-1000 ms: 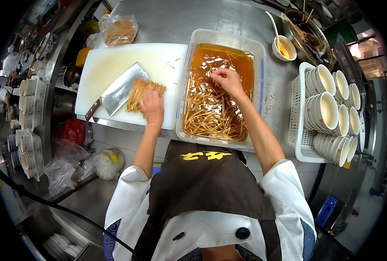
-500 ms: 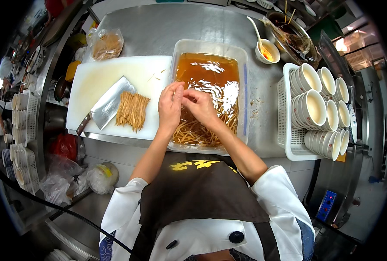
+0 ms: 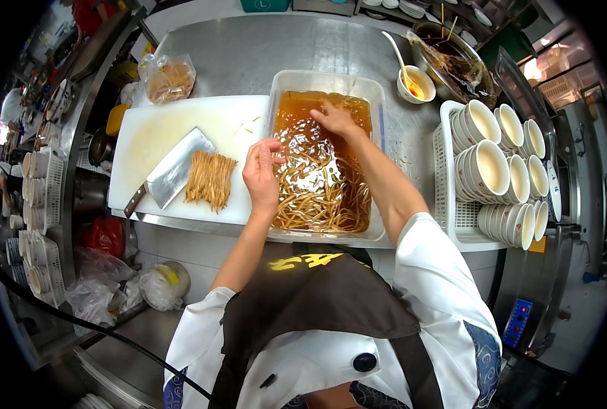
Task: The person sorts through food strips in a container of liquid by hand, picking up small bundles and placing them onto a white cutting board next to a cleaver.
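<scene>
A clear plastic tub (image 3: 380,146) holds brown liquid with many thin pale-brown strips (image 3: 314,204), thickest in its near half. My right hand (image 3: 335,119) reaches into the far part of the tub with fingers spread, fingertips at the liquid's surface, and grips nothing visible. Over the tub's left rim, my left hand (image 3: 261,178) is loosely bent, its fingers apart and nothing seen in it. To its left, a neat bundle of similar strips (image 3: 209,180) lies on a white cutting board (image 3: 140,129), beside a cleaver (image 3: 179,169) with a dark wooden handle.
At the right, a white basket (image 3: 442,180) holds stacked bowls (image 3: 489,169). Behind it are a small bowl (image 3: 421,87) with a spoon (image 3: 395,54) and a large pot (image 3: 447,71). A clear bag (image 3: 167,78) of food sits behind the board on the steel table (image 3: 249,51).
My hands, earlier close together over the tub's left side, have parted. My right hand has moved away to the far part of the liquid, and the strips lie more spread out.
</scene>
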A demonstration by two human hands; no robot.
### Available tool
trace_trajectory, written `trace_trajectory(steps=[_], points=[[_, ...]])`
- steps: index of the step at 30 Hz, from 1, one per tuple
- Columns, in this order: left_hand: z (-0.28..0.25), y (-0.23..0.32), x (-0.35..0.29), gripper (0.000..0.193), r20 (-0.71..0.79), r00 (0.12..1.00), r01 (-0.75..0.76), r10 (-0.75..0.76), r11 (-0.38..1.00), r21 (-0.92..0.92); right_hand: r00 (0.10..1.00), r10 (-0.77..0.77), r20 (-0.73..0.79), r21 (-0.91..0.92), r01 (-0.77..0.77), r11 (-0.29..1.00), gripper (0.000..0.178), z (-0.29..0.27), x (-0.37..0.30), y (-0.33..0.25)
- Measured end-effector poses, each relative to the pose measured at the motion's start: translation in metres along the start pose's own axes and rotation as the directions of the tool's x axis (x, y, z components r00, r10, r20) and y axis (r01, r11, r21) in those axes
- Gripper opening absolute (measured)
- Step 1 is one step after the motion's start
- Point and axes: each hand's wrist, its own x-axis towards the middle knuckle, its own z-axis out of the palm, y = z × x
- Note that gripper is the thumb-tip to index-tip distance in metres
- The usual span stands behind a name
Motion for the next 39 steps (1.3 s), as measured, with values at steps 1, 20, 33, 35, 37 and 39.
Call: trace_trajectory(steps=[1,20,33,35,37,39], points=[[-0.002,-0.001,0.0,0.029,-0.032,0.999,0.011,-0.011,1.0,0.002,0.999,-0.033,0.022,-0.084,0.035,0.996,0.075,0.004,-0.015,-0.015],[0.0,-0.003,-0.003,0.022,0.026,0.993,0.107,-0.111,0.986,0.126,0.726,-0.421,0.544,0.066,0.463,0.884,0.051,0.072,-0.163,-0.025],[0.001,0.018,0.006,0.016,0.101,0.965,0.225,-0.241,0.963,0.149,0.977,-0.182,0.114,0.961,-0.062,0.27,0.038,-0.014,-0.196,-0.03],[0.005,0.02,0.007,0.013,0.136,0.963,0.201,-0.23,0.959,0.2,0.977,-0.198,0.077,0.967,-0.025,0.255,0.038,-0.011,-0.196,-0.027],[0.01,0.025,0.008,0.013,0.13,0.983,0.088,-0.127,0.959,0.27,0.975,-0.216,0.06,0.968,-0.004,0.252,0.039,-0.01,-0.196,-0.027],[0.014,0.027,0.01,0.015,0.147,0.987,0.018,-0.072,0.941,0.338,0.967,-0.254,0.008,0.946,0.075,0.317,0.038,-0.003,-0.192,-0.022]])
